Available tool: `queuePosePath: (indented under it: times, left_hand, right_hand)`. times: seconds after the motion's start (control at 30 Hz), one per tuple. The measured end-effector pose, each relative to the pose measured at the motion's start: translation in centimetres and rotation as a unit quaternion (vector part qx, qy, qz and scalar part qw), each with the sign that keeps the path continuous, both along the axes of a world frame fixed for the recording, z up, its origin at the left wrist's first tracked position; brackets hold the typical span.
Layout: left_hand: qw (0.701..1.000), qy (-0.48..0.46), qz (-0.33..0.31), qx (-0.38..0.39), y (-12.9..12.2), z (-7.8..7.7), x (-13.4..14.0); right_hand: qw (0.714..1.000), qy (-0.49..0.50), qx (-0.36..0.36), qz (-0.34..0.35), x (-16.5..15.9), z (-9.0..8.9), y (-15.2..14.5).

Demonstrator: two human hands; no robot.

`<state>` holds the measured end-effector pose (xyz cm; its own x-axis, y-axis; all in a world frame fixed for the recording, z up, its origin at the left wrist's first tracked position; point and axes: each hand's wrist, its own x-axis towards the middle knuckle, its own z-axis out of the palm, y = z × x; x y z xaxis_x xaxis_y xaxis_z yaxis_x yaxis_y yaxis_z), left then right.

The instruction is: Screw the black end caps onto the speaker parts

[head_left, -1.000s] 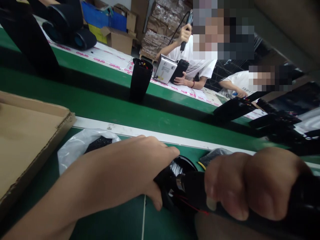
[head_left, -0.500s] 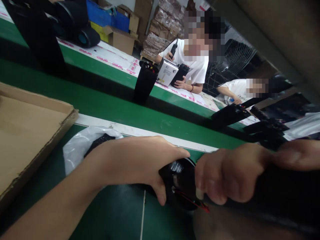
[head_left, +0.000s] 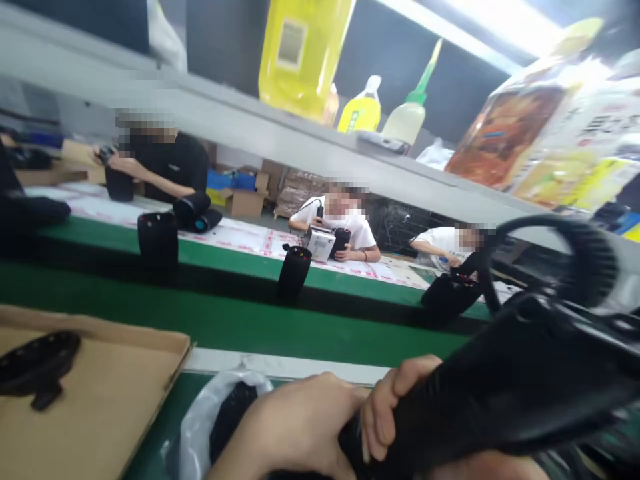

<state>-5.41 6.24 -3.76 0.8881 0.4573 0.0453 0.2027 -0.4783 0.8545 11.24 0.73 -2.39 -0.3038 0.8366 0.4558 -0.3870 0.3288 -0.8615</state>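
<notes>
1. The thing in hand is a long black speaker housing [head_left: 500, 393], blurred and close to the camera. It fills the lower right of the frame, above the green workbench [head_left: 155, 447].
2. Its long axis runs from the bottom centre up toward the right edge, at a shallow slant. A looped carry handle [head_left: 575, 257] arches over its upper right part.
3. The near end points down and left, toward the hands. The far end points up and right, and passes out of the frame.
4. The right hand [head_left: 390, 413] is curled around the near end, fingers wrapped over the top. It is gripping the housing.
5. The left hand [head_left: 300, 427] lies just left of the right hand, touching it, closed against the very tip of the housing. What its fingers pinch there is hidden.
6. Both hands meet at the same low end, so the bulk of the housing lies to their upper right. The right hand is the nearer to that bulk.
7. Left of the hands, a clear plastic bag [head_left: 205, 420] with dark parts lies on the bench. Beyond it, at lower left, sits a cardboard tray [head_left: 125, 387] holding one black plastic part [head_left: 37, 363].
</notes>
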Motion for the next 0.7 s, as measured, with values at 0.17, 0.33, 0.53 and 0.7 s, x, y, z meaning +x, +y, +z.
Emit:
queuePosePath:
  times: [0.17,0.33,0.53,0.7]
  left_hand:
    - [0.999,0.012,-0.023,0.045,-0.4,0.5,-0.4]
    - [0.994,0.087,0.001,0.06,-1.6,1.5,1.0]
    - [0.968,0.224,0.047,0.102,-1.5,2.6,3.8]
    - [0.947,0.185,0.191,0.18,3.1,7.2,6.6]
  right_hand:
    - [0.998,0.032,0.034,0.039,-0.8,-1.5,-0.3]
    - [0.967,0.249,0.042,-0.037,2.8,1.2,3.0]
    - [0.876,0.483,0.004,-0.001,12.3,-6.8,12.0]
    - [0.798,0.594,-0.04,0.096,13.7,-16.4,14.2]
